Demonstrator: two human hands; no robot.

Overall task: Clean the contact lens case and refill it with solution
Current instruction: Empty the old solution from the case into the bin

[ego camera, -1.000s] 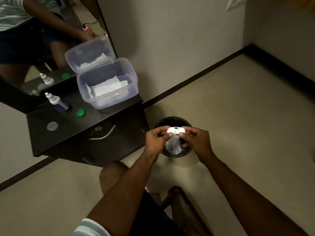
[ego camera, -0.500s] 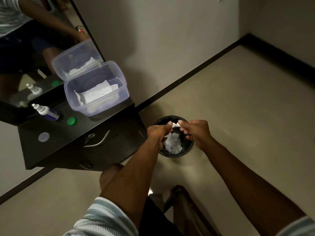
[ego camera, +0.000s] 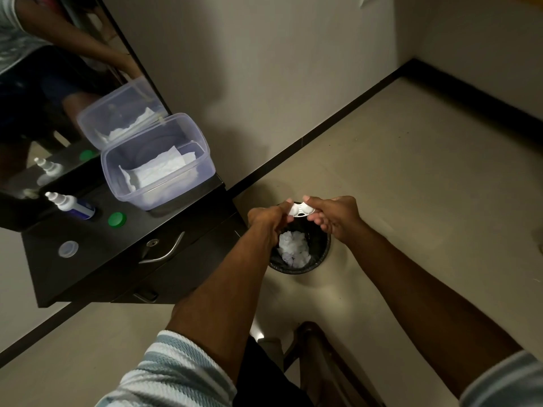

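Note:
I hold the white contact lens case between both hands above the black waste bin, which has crumpled white tissue inside. My left hand pinches the case's left end and my right hand pinches its right end. The case is tipped so its open wells partly face me. On the dark shelf lie the solution bottle on its side, a green cap and a clear cap.
A clear plastic box with folded tissues stands on the dark shelf against a mirror. A drawer with a metal handle sits below. A dark wooden chair part is near my knees. Beige floor spreads to the right.
The case was turned edge-on half a second ago over the bin; now it is tipped back with its face showing. Both hands stayed over the bin.

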